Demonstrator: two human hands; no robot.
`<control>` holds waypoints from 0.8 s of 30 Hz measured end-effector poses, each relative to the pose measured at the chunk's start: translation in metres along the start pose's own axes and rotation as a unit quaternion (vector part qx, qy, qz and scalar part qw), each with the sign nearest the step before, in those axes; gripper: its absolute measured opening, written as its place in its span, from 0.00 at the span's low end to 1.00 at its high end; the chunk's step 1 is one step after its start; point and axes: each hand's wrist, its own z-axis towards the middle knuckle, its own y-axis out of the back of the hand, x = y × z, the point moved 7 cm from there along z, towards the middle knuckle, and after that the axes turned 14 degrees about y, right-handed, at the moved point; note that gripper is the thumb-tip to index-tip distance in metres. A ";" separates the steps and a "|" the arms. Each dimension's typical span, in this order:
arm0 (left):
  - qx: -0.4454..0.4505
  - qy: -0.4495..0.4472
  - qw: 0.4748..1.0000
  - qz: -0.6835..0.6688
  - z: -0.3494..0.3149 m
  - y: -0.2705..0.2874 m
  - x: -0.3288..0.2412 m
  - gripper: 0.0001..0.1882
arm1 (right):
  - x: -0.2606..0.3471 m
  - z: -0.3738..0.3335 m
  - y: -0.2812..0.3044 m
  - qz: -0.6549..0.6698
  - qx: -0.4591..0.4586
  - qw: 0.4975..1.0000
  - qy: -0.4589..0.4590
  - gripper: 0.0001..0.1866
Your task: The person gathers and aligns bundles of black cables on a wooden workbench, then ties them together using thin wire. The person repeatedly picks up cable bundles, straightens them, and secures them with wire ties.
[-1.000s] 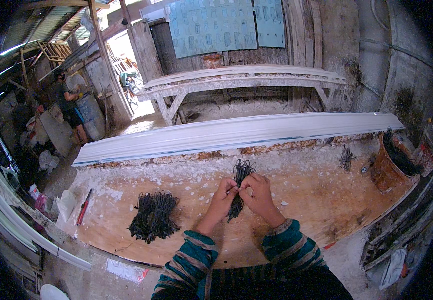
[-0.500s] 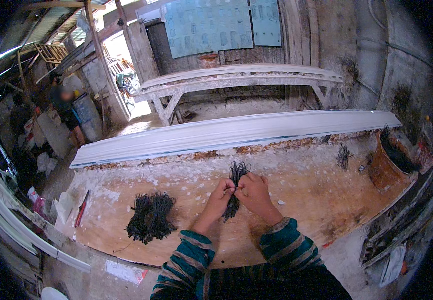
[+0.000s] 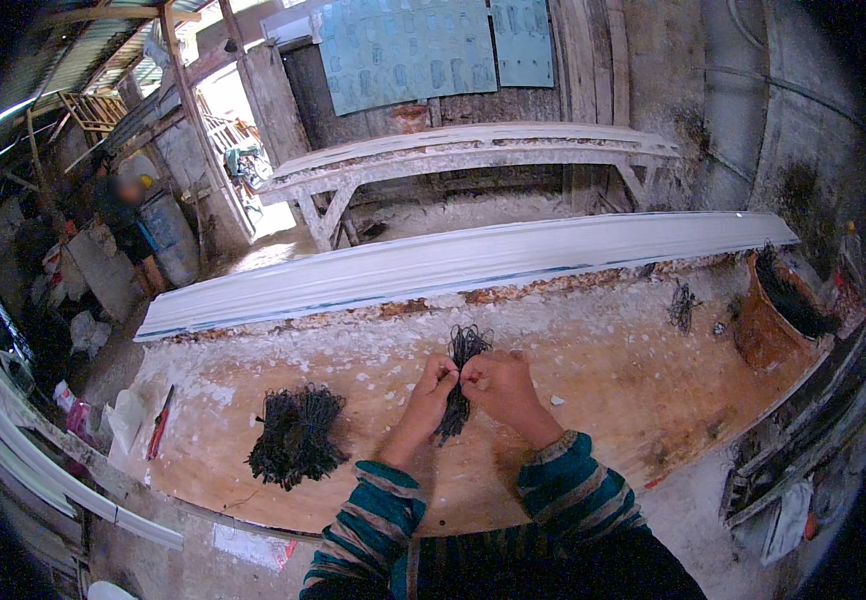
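A bundle of thin black looped strands [image 3: 468,343] lies on the wooden board in front of me, its loops spread at the far end. My left hand [image 3: 431,388] pinches at the middle of this bundle from the left. From the right, my right hand [image 3: 501,384] pinches at the same spot, thumb and finger pressed together. The two sets of fingertips nearly meet, and whatever fine piece is between them is too small to make out. To the left of my hands sits a pile of similar black bundles [image 3: 298,435].
Red-handled pliers or cutters [image 3: 161,425] lie at the board's left. A long white moulding [image 3: 473,265] runs along the far side. At right stand a rusty bucket [image 3: 768,325] of black strands and a small loose bunch [image 3: 683,305]. A person [image 3: 125,225] stands far left.
The view has shifted slightly. My hands stay at the bundle's middle, with the fingertips moved a little and the right hand turned somewhat.
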 end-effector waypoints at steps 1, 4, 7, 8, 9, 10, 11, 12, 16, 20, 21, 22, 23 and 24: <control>-0.008 0.017 1.000 -0.022 0.002 0.003 0.005 0.04 | 0.002 0.001 -0.002 0.001 0.017 1.000 0.004 0.03; -0.024 0.100 0.977 -0.188 -0.004 0.005 0.006 0.05 | 0.009 0.002 0.001 0.022 0.007 1.000 0.020 0.04; -0.002 0.157 0.941 -0.299 -0.019 -0.001 -0.011 0.05 | -0.003 0.001 0.001 0.235 -0.029 0.969 -0.070 0.04; 0.011 0.169 0.933 -0.319 -0.021 -0.001 -0.013 0.05 | -0.006 0.000 0.003 0.252 -0.048 0.963 -0.078 0.03; 0.024 0.163 0.936 -0.312 -0.020 0.001 -0.012 0.06 | -0.009 0.000 0.005 0.269 -0.064 0.957 -0.085 0.03; 0.037 0.157 0.939 -0.305 -0.017 0.004 -0.006 0.06 | -0.011 -0.001 0.006 0.286 -0.080 0.950 -0.092 0.03; 0.050 0.151 0.941 -0.297 -0.012 0.006 0.000 0.06 | -0.012 -0.001 0.006 0.334 -0.089 0.935 -0.084 0.03; 0.069 0.162 0.939 -0.297 -0.005 0.008 0.011 0.08 | -0.014 0.000 0.006 0.380 -0.098 0.917 -0.077 0.03; 0.137 0.190 0.914 -0.330 -0.005 -0.004 0.005 0.13 | -0.007 0.002 0.008 0.479 -0.088 0.870 -0.084 0.02; 0.095 0.167 0.956 -0.220 -0.025 -0.020 -0.024 0.20 | -0.007 0.002 0.010 0.511 -0.115 0.846 -0.099 0.02; 0.102 0.184 0.947 -0.241 -0.024 -0.020 -0.018 0.21 | -0.008 0.003 0.010 0.531 -0.129 0.831 -0.106 0.02; 0.109 0.200 0.938 -0.263 -0.020 -0.019 -0.007 0.23 | -0.010 0.003 0.011 0.550 -0.144 0.815 -0.113 0.02; 0.116 0.217 0.927 -0.284 -0.018 -0.019 -0.001 0.24 | -0.013 0.003 0.014 0.545 -0.163 0.812 -0.126 0.02; 0.118 0.223 0.924 -0.287 -0.018 -0.019 0.000 0.25 | -0.019 0.001 0.018 0.540 -0.183 0.809 -0.141 0.02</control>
